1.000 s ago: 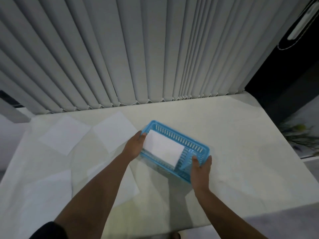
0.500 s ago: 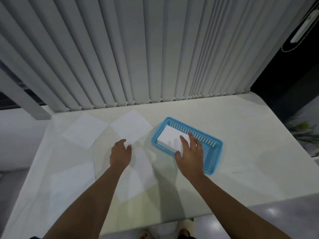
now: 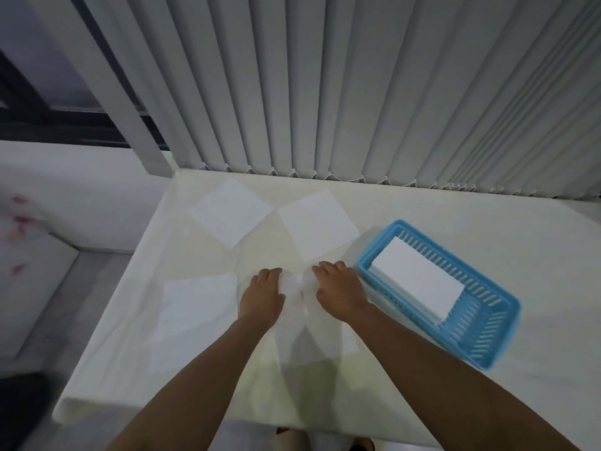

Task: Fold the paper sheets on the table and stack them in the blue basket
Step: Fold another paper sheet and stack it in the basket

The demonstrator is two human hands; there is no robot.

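A blue basket [image 3: 475, 325] sits at the right of the table and holds a folded white paper stack [image 3: 418, 278] in its far half. A flat paper sheet [image 3: 297, 323] lies in front of me, just left of the basket. My left hand [image 3: 262, 296] and my right hand [image 3: 340, 289] are on its far end, fingers curled at the far edge, gripping it. Three more flat sheets lie on the table: a far left sheet [image 3: 231, 213], a far middle sheet [image 3: 317, 229] and a near left sheet [image 3: 195, 309].
The pale table [image 3: 439, 216] ends at a near edge by my body and at a left edge with a drop to the floor. Grey vertical blinds [image 3: 357, 92] hang along its back edge. A grey post [image 3: 130, 118] stands at the back left corner.
Both hands left the basket and moved left onto the sheet in front of me. The right hand came off the stack in the basket. My view swung left.
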